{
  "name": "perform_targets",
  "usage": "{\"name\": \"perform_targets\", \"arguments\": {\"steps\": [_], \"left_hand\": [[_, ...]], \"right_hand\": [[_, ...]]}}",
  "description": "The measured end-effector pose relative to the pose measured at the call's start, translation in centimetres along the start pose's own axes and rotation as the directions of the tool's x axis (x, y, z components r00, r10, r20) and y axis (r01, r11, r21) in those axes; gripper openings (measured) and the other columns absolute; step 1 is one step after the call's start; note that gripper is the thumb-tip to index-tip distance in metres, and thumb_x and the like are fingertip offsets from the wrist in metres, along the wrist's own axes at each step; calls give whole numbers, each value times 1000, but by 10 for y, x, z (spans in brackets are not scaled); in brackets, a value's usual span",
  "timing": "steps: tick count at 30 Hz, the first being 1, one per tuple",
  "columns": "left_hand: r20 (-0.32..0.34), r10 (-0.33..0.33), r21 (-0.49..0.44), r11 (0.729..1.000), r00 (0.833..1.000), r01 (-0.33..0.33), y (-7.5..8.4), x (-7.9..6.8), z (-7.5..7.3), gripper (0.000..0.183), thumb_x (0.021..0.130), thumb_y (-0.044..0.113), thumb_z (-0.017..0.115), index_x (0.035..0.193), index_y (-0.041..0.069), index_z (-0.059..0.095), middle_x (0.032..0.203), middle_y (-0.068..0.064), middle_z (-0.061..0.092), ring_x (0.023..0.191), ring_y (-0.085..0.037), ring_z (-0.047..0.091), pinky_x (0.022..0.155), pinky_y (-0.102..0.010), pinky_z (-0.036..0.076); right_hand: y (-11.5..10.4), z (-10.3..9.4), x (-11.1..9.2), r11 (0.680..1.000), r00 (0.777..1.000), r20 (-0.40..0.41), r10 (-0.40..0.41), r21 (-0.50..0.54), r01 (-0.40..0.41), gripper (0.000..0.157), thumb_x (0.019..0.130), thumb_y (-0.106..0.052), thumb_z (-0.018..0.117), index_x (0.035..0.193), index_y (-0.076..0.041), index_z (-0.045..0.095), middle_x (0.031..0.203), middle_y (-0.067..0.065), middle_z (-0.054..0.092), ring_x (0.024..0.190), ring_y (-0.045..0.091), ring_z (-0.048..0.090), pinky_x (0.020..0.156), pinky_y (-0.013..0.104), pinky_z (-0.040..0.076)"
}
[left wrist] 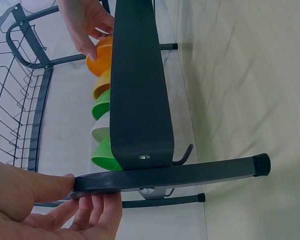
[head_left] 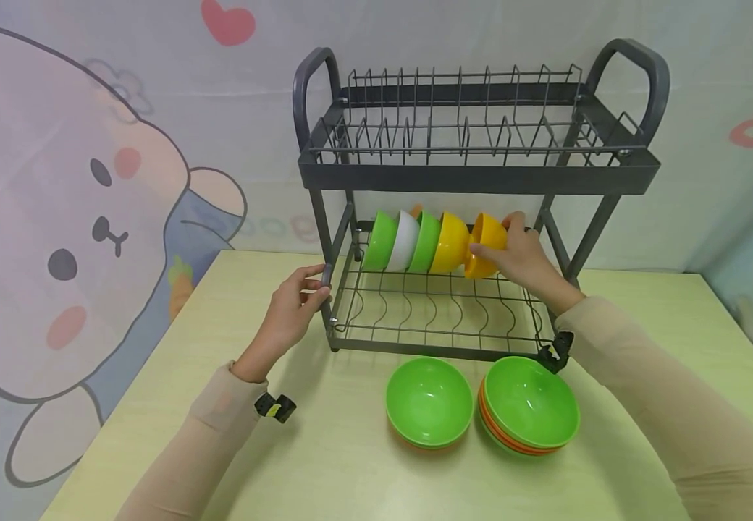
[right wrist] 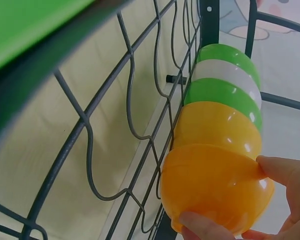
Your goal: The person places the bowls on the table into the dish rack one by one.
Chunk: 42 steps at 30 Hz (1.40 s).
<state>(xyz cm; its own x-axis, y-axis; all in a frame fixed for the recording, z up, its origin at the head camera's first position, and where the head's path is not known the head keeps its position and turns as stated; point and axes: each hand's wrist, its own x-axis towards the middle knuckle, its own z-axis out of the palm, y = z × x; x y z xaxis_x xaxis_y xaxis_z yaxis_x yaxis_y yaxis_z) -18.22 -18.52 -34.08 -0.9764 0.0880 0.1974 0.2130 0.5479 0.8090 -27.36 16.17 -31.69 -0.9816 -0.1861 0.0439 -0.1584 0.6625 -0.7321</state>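
pale tabletop (head_left: 644, 304) below, yellow-orange bowl (right wrist: 215, 187) pinched in right hand (head_left: 528, 257), rack frame (left wrist: 155, 178) pinched in left hand (head_left: 288, 311)

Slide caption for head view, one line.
Right hand holds an orange-yellow round bowl inside a dark metal two-tier dish rack; left hand grips the rack's front post.

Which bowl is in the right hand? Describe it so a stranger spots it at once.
Find the dark two-tier rack, then its lower tier, where a row of bowls stands tilted. At the row's right end is the orange-yellow bowl, the only one gripped by the right hand.
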Motion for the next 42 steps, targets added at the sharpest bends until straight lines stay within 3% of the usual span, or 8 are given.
{"name": "perform_targets", "arguments": {"steps": [9,14,23,32,37,42], "left_hand": [[-1,2,-7,1000,1000,-2,-1,1,1,43,94,15,53,135,5,41,113,-16,55,95,-27,59,77,-37,53],[4,-6,-10,1000,1000,7,-1,0,0,44,95,16,52,136,5,41,112,-16,56,94,-27,60,77,-38,53],[13,-9,-50,999,1000,10,-1,-2,0,45,95,16,52,136,4,40,111,-19,57,94,-30,60,82,-47,51],[6,-23,-10,1000,1000,23,1,-2,1,43,95,15,51,136,6,41,109,-16,59,90,-27,61,74,-37,53],[-8,-21,1,1000,1000,21,1,-1,1,43,95,13,52,135,6,41,107,-16,59,88,-27,62,74,-37,54],[-11,-39,-6,999,999,39,0,-1,1,42,95,13,52,135,8,42,105,-15,59,88,-26,62,76,-38,54]], "right_hand": [[3,7,8,999,1000,-8,28,-33,-28,74,84,-51,58,127,-3,21,101,22,40,83,33,43,66,37,41],[2,11,12,1000,1000,-14,11,-20,-12,71,84,-49,59,124,-2,23,97,22,46,78,32,47,64,35,41],[1,14,14,999,999,4,40,-4,-40,69,85,-48,58,122,0,25,96,22,50,76,31,51,62,34,43],[-2,10,9,997,996,59,71,12,-72,70,86,-46,57,126,2,23,101,23,48,82,32,51,68,35,45],[-5,5,5,996,993,100,70,52,-75,67,88,-39,57,127,3,22,109,24,45,87,34,56,76,40,52],[-5,4,3,989,988,127,83,108,-97,64,88,-33,57,126,2,20,118,24,41,99,38,53,83,45,51]]}}
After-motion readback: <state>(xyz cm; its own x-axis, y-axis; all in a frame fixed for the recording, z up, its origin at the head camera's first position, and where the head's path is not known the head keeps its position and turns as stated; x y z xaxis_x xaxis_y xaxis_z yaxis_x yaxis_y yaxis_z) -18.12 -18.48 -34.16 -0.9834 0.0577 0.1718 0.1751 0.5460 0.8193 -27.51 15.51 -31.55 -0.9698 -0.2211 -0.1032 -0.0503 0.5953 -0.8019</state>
